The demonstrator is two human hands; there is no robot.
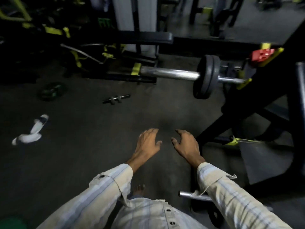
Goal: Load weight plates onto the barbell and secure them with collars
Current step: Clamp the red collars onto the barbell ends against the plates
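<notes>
A chrome barbell sleeve (170, 73) juts leftward from the black rack at the right. Two black weight plates (206, 76) sit on it, pushed up against the rack side. I see no collar on the sleeve. A red clip-like part (262, 54) rests on the rack behind the plates. My left hand (146, 142) and my right hand (186, 144) hover low over the dark floor, side by side, fingers spread and holding nothing. Both are well below and in front of the sleeve.
A black bench pad (142, 38) stands behind the bar. On the floor lie a short dumbbell handle with small plates (116, 99), a dark plate with green marks (51, 91) and two white slippers (31, 131). A chrome storage peg (193, 195) sticks out near my right sleeve. Rack legs (239, 123) cross the right side.
</notes>
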